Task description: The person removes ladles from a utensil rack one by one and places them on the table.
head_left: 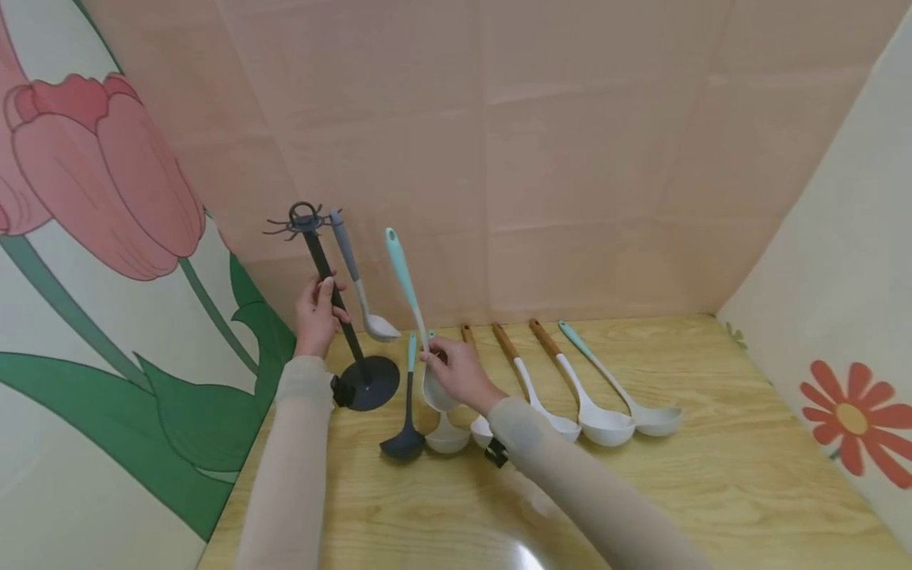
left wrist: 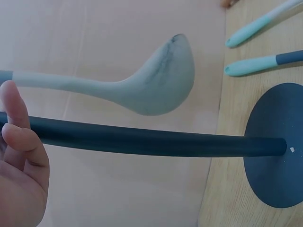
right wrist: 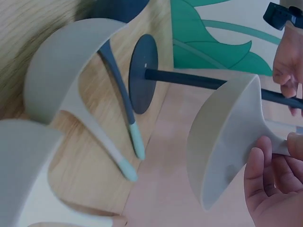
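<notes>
My left hand [head_left: 314, 318] grips the pole of a black utensil stand [head_left: 352, 339], which has a ring of hooks at its top and a round base on the table. From one hook hangs a ladle with a grey-blue handle [head_left: 345, 244], its pale marbled bowl [left wrist: 161, 82] beside the pole. My right hand [head_left: 465, 374] pinches a second ladle [head_left: 402, 273] low on its neck, just above the bowl [right wrist: 227, 137]. Its turquoise handle points upward, right of the hanging ladle. In the head view the right hand partly covers the ladles behind it.
Along the table [head_left: 712, 491] lies a row of ladles: a dark one with a turquoise handle [head_left: 408, 439], white ones with brown handles [head_left: 606, 426], and a pale one with a turquoise handle [head_left: 657, 419] at the right end. A pinkish wall covering [head_left: 584, 174] stands behind them.
</notes>
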The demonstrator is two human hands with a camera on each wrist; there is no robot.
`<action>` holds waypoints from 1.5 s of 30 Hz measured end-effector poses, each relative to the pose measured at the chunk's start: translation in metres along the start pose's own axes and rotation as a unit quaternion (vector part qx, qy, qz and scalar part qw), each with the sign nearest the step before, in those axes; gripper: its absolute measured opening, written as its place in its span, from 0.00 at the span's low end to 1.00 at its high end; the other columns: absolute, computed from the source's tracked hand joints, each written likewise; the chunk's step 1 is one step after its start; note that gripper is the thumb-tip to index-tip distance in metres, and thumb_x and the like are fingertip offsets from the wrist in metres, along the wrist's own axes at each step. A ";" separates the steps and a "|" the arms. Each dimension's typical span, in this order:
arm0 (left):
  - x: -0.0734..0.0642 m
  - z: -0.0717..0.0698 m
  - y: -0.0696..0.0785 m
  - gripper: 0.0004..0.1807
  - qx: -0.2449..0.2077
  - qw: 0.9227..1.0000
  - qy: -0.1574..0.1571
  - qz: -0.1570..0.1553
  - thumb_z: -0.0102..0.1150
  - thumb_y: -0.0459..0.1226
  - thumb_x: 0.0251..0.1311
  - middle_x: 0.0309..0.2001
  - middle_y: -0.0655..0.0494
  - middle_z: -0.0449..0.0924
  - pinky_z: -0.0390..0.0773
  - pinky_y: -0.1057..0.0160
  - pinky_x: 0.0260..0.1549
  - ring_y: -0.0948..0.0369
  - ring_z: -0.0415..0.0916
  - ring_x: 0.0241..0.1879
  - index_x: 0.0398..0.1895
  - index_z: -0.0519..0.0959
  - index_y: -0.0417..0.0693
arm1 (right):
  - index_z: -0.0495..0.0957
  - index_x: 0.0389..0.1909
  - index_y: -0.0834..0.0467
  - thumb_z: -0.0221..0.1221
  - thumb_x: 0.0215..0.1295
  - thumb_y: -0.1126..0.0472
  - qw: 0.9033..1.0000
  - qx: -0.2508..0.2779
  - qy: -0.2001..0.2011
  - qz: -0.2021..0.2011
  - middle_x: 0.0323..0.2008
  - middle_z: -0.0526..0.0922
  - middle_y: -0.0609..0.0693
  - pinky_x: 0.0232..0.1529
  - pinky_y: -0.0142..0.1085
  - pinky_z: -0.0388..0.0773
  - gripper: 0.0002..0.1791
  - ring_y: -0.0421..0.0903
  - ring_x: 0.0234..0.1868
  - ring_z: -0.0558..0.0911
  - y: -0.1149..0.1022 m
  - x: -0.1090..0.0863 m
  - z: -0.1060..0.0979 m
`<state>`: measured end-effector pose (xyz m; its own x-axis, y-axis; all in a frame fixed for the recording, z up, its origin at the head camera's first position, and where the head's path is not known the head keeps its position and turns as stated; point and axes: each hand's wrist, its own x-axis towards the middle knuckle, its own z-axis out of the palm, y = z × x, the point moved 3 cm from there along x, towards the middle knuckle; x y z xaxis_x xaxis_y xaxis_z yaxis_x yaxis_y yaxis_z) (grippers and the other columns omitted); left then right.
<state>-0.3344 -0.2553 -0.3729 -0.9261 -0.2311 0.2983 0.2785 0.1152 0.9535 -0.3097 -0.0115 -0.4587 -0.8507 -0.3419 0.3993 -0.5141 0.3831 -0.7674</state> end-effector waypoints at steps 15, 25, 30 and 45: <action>-0.002 0.001 0.003 0.21 0.006 1.000 0.004 -0.018 0.42 0.44 0.78 0.56 0.32 0.73 0.71 0.72 0.12 0.61 0.76 0.17 0.66 0.70 0.44 | 0.84 0.41 0.55 0.59 0.73 0.61 0.999 -0.008 0.007 0.045 0.37 0.86 0.52 0.40 0.39 0.81 0.06 0.42 0.36 0.82 0.029 -0.014 -0.025; -0.002 0.000 0.004 0.22 0.023 0.999 0.003 -0.026 0.41 0.45 0.78 0.58 0.31 0.72 0.72 0.71 0.13 0.51 0.79 0.21 0.67 0.69 0.44 | 0.83 0.44 0.58 0.58 0.74 0.59 0.997 -0.016 0.026 0.076 0.37 0.86 0.50 0.43 0.42 0.83 0.08 0.45 0.39 0.84 0.049 -0.023 -0.046; -0.002 0.000 0.004 0.22 0.020 0.999 0.005 -0.025 0.42 0.45 0.78 0.58 0.30 0.72 0.72 0.72 0.13 0.49 0.79 0.21 0.67 0.69 0.44 | 0.83 0.42 0.58 0.58 0.74 0.61 0.997 -0.005 0.039 0.071 0.36 0.86 0.52 0.42 0.43 0.82 0.07 0.46 0.38 0.83 0.058 -0.028 -0.054; -0.003 0.000 0.003 0.22 0.029 0.999 0.004 -0.031 0.42 0.46 0.78 0.55 0.37 0.75 0.73 0.71 0.14 0.46 0.79 0.24 0.67 0.69 0.46 | 0.83 0.43 0.58 0.58 0.74 0.59 0.995 -0.021 0.053 0.078 0.35 0.86 0.53 0.38 0.38 0.78 0.08 0.43 0.34 0.80 0.078 -0.045 -0.083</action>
<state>-0.3308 -0.2538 -0.3705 -0.9388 -0.2474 0.2397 0.2054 0.1563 0.9661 -0.3202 0.1050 -0.4948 -0.9259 -0.1846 0.3295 -0.3777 0.4609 -0.8031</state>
